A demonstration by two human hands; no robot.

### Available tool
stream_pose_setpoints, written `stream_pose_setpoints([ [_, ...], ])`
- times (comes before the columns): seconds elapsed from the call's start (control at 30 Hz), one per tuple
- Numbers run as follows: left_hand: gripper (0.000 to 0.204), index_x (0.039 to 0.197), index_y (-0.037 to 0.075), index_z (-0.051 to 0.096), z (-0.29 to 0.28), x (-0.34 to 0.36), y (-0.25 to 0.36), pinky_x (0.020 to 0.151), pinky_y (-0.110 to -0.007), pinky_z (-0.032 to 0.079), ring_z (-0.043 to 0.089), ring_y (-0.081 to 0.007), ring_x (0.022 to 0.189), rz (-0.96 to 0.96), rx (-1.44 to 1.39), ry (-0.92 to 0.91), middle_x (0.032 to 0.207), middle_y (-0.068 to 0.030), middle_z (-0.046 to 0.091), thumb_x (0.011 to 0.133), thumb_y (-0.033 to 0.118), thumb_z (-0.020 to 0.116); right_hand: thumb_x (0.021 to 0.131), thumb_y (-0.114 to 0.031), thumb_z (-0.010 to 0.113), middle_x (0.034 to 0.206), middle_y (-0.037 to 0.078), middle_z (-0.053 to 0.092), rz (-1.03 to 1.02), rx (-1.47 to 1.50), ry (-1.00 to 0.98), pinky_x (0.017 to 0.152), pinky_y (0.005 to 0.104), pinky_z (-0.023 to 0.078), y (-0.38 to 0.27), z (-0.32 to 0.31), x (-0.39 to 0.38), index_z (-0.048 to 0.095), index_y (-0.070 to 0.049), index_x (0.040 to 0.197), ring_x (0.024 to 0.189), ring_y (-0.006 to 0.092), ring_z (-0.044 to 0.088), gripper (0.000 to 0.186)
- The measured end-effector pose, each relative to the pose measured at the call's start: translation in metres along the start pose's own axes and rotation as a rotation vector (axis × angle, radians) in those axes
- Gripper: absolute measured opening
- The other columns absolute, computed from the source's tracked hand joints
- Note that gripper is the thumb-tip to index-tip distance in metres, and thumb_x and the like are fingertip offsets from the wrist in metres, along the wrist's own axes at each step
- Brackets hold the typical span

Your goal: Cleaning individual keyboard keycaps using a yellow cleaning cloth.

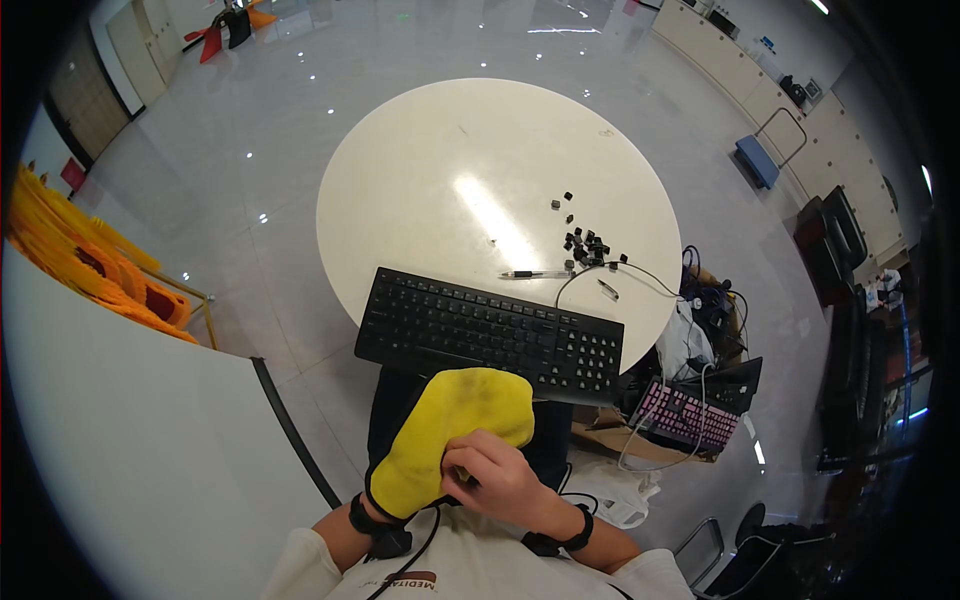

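While my right hand (495, 478) tugs the yellow glove (450, 430) over my left, fingers clenched on its cuff, it could tear or knock the keyboard (490, 335) off the counter (420, 170).

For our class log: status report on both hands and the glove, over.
Left hand inside yellow glove, fingers spread. Right hand pinching the glove near its cuff. Black keyboard just ahead on white round table, untouched; loose keycaps beyond.

A black keyboard (490, 335) overhangs the near edge of the round white desk (440, 170). Nearer than the keyboard, the left hand (445, 430) wears a yellow glove, its cuff pinched by the right hand (495, 478). Beyond the keyboard lie a pen (535, 274) and loose black keycaps (585, 243).
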State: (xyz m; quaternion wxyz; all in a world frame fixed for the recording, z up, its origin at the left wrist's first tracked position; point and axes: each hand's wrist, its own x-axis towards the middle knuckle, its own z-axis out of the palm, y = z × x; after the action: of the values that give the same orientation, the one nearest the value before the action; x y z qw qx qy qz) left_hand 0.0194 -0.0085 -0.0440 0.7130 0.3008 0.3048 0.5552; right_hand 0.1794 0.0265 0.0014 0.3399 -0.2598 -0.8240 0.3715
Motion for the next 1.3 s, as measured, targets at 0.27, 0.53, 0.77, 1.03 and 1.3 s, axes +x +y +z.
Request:
stream_pose_setpoints([
  [0.27, 0.067, 0.182, 0.007, 0.033, -0.007, -0.002, -0.013, 0.136, -0.05, 0.041, 0.052, -0.0359, 0.162, 0.002, 0.016, 0.002, 0.18, -0.0187, 0.046, 0.129, 0.048, 0.037, 0.083, 0.003, 0.092, 0.106, 0.013, 0.075, 0.087, -0.155, 0.129, 0.074, 0.0386, 0.062, 0.006, -0.001, 0.005, 0.072, -0.001, 0.106, 0.088, 0.0306, 0.074, 0.03],
  [0.53, 0.065, 0.182, 0.007, 0.032, -0.02, -0.005, -0.021, 0.138, -0.048, 0.039, 0.05, -0.0348, 0.163, 0.059, 0.22, -0.028, 0.182, -0.0161, 0.045, 0.127, 0.038, 0.047, 0.077, 0.005, 0.093, 0.103, 0.011, 0.074, -0.038, -0.092, -0.054, 0.069, 0.037, 0.061, 0.001, -0.002, -0.001, 0.067, -0.004, 0.094, 0.088, 0.0273, 0.073, 0.032],
  [0.77, 0.064, 0.182, 0.006, 0.032, -0.016, -0.014, -0.015, 0.138, -0.047, 0.039, 0.05, -0.0345, 0.163, 0.101, 0.29, -0.042, 0.182, -0.0162, 0.045, 0.127, 0.035, 0.049, 0.08, 0.009, 0.091, 0.097, 0.013, 0.074, -0.039, -0.105, 0.065, 0.069, 0.0352, 0.059, 0.001, -0.004, 0.0, 0.062, -0.005, 0.085, 0.079, 0.0274, 0.073, 0.032],
  [1.03, 0.064, 0.181, 0.005, 0.032, -0.036, -0.017, 0.026, 0.138, -0.047, 0.039, 0.05, -0.0342, 0.164, 0.208, 0.592, -0.041, 0.182, -0.0163, 0.045, 0.126, 0.031, 0.051, 0.076, 0.011, 0.089, 0.097, 0.012, 0.071, -0.225, -0.157, 0.029, 0.068, 0.039, 0.055, 0.005, 0.015, 0.044, 0.055, -0.007, 0.083, 0.081, 0.0306, 0.068, 0.039],
  [1.3, 0.058, 0.178, 0.002, 0.036, -0.028, -0.035, 0.071, 0.136, -0.044, 0.042, 0.052, -0.0311, 0.162, 0.175, 0.505, 0.067, 0.179, -0.0175, 0.048, 0.125, 0.019, 0.051, 0.075, 0.008, 0.086, 0.102, 0.013, 0.07, -0.34, -0.008, -0.095, 0.073, 0.0417, 0.057, -0.005, 0.033, 0.059, 0.062, -0.002, 0.091, 0.085, 0.0339, 0.068, 0.031],
])
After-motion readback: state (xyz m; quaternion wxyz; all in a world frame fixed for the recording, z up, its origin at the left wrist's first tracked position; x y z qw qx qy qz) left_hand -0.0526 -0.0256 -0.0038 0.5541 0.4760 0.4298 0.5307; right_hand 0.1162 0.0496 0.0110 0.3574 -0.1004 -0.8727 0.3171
